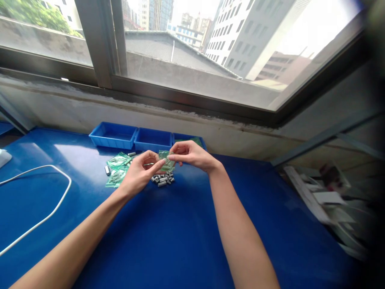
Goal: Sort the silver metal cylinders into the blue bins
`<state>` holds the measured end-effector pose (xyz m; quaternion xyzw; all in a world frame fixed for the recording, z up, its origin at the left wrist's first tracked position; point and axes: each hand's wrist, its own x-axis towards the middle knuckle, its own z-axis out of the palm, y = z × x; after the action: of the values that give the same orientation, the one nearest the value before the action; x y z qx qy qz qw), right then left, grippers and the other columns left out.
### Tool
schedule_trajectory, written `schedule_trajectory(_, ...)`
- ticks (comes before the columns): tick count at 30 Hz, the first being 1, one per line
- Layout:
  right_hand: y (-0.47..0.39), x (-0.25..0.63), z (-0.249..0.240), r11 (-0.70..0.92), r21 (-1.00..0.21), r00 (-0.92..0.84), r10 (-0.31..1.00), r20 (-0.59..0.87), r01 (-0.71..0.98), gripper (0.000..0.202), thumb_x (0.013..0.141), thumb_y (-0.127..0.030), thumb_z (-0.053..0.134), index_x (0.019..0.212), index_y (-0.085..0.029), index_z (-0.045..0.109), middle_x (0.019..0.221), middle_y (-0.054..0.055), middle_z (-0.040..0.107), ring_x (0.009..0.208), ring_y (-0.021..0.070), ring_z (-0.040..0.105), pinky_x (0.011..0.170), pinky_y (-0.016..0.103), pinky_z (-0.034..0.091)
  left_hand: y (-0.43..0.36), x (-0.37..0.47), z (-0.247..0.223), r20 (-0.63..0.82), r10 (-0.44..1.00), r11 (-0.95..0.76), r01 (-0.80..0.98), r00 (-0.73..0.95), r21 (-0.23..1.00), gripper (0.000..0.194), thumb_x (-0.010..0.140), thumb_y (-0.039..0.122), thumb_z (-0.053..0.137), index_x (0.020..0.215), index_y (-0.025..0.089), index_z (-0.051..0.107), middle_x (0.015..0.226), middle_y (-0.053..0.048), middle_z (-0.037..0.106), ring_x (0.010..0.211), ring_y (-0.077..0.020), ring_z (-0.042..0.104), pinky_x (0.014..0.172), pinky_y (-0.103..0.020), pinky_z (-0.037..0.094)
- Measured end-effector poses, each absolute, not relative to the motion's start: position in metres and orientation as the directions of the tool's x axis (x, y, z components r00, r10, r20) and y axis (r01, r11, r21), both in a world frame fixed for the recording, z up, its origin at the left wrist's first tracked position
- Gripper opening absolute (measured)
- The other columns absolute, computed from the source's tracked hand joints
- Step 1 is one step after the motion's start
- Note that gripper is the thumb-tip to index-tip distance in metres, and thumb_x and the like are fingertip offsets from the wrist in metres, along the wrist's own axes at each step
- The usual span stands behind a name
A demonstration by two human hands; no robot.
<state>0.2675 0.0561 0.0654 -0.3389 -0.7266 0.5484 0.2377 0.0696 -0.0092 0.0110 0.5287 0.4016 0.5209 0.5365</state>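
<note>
Between my two hands is a small clear green plastic bag (164,154), held above the blue table. My left hand (141,170) pinches its left side between thumb and fingers. On the other side, my right hand (192,154) pinches the bag near its upper right. Whether anything is inside the bag I cannot tell. Just below the hands lies a pile of small metal cylinders (162,184). To the left of my left hand, several green plastic bags (116,176) lie flat on the table, and a single metal cylinder (107,170) rests beside them.
Three blue bins stand in a row along the wall: a left bin (112,141), a middle bin (153,143) and a right bin (203,143) with green bags in it. A white cable (67,188) loops over the blue table (168,249) at left. Papers (327,198) sit at right.
</note>
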Motion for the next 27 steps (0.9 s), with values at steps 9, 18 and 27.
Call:
schedule_trajectory(9,0.085,0.303,0.046,0.225,-0.895,0.179,0.933,0.312,0.385,0.040,0.073,-0.051,0.074,0.095,-0.021,0.061,0.062,-0.001,0.067,0.056,0.0189,0.067,0.055,0.027,0.052,-0.012,0.068,-0.001,0.532,0.776,-0.609,0.624,0.339,0.490,0.029,0.097,0.031,0.052,0.121,0.020,0.064,0.119,-0.011,0.069,0.117,-0.0272,0.060,0.103,-0.045,0.049)
schedule_trajectory(18,0.087,0.319,0.029,0.110,-0.504,0.206,0.823,0.529,0.857,0.020,0.075,-0.028,0.071,0.091,-0.017,0.074,0.097,0.012,0.069,0.077,0.0232,0.067,0.080,0.037,0.054,-0.008,0.062,-0.007,0.532,0.798,-0.465,0.850,0.282,0.246,0.029,0.095,0.028,0.051,0.115,0.017,0.068,0.122,-0.011,0.068,0.128,-0.0338,0.049,0.105,-0.051,0.045)
schedule_trajectory(27,0.082,0.299,0.034,0.167,-0.270,-0.070,0.939,0.338,0.948,0.025,0.089,-0.032,0.057,0.096,-0.022,0.079,0.102,0.010,0.076,0.099,0.0273,0.070,0.089,0.036,0.052,-0.008,0.045,-0.001,0.362,0.931,-0.122,0.976,0.049,0.181,0.045,0.096,0.037,0.045,0.134,0.019,0.061,0.136,-0.015,0.061,0.124,-0.0380,0.054,0.099,-0.052,0.046)
